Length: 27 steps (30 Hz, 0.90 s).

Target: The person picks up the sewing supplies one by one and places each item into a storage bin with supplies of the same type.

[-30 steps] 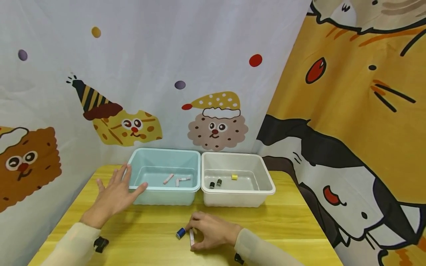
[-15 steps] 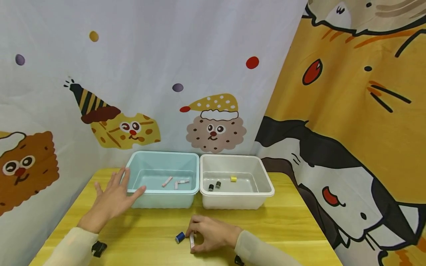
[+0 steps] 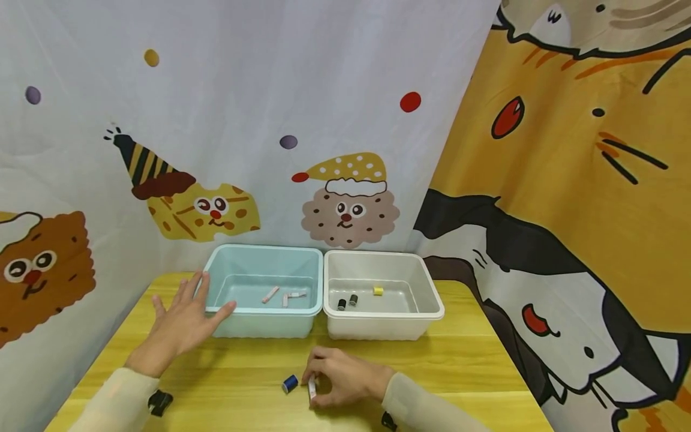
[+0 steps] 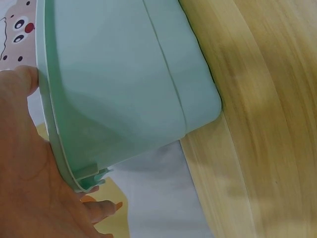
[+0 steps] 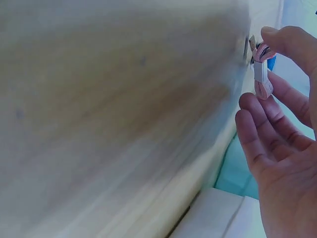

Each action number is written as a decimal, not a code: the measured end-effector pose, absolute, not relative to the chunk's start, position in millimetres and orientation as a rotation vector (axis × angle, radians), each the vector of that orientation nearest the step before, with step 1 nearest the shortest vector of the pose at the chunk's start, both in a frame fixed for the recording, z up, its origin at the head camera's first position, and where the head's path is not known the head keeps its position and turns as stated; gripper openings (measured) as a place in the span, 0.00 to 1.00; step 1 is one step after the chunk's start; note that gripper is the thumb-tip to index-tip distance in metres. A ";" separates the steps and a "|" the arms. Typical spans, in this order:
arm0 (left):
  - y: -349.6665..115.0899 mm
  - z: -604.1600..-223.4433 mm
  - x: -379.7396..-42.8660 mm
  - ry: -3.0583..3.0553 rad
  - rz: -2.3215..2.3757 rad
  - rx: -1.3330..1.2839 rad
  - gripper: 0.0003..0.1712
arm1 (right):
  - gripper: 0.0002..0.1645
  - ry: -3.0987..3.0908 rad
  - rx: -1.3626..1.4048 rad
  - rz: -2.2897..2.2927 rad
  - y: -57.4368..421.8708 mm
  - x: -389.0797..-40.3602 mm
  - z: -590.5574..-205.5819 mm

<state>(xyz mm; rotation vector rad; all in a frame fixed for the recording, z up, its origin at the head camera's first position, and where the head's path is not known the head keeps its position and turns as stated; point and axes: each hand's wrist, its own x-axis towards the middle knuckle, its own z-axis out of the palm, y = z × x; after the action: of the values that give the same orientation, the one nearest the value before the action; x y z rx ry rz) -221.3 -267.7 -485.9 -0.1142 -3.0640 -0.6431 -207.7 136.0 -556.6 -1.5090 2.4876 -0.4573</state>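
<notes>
In the head view my right hand [image 3: 348, 375] is low over the table, pinching a small folded tape measure [image 3: 312, 391] between thumb and fingertips. The right wrist view shows that tape measure [image 5: 261, 72] as a flat pinkish loop with a white band round its middle. Just left of those fingertips lies a blue thread spool [image 3: 290, 384]. My left hand [image 3: 183, 321] is at the front left corner of a light blue bin [image 3: 264, 324], fingers spread and thumb near the front rim. In the left wrist view the hand [image 4: 34, 163] lies along the bin's rim.
Several folded tape measures [image 3: 271, 294] lie inside the blue bin. Beside it stands a white bin [image 3: 378, 329] with two dark thread spools [image 3: 353, 300] and a yellow one [image 3: 378, 291]. Behind both bins hangs a printed cloth [image 3: 227, 120], close to the table's [image 3: 243, 372] back edge.
The blue spool sits slightly farther left of my right fingertips than before. My right hand keeps its pinch on the tape measure, and the left hand stays at the bin. The head view tilted slightly.
</notes>
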 end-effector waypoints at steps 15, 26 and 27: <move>-266.9 -480.7 -220.7 -3.059 -0.638 -0.123 0.72 | 0.24 2.582 -1.639 -0.434 133.8 -217.3 -531.7; -267.9 -483.6 -220.4 -3.064 -0.643 -0.126 0.72 | 0.24 2.623 -1.665 -0.481 132.2 -221.2 -506.9; -268.0 -484.2 -220.3 -3.065 -0.644 -0.126 0.72 | 0.24 2.628 -1.679 -0.473 131.7 -221.5 -505.4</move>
<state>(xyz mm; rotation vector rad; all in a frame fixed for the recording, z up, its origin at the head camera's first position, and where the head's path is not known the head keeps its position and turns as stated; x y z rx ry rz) -220.3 -268.0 -484.2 -0.1259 -3.0650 -0.6435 -221.5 131.7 -505.4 -1.6793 2.6277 -0.4730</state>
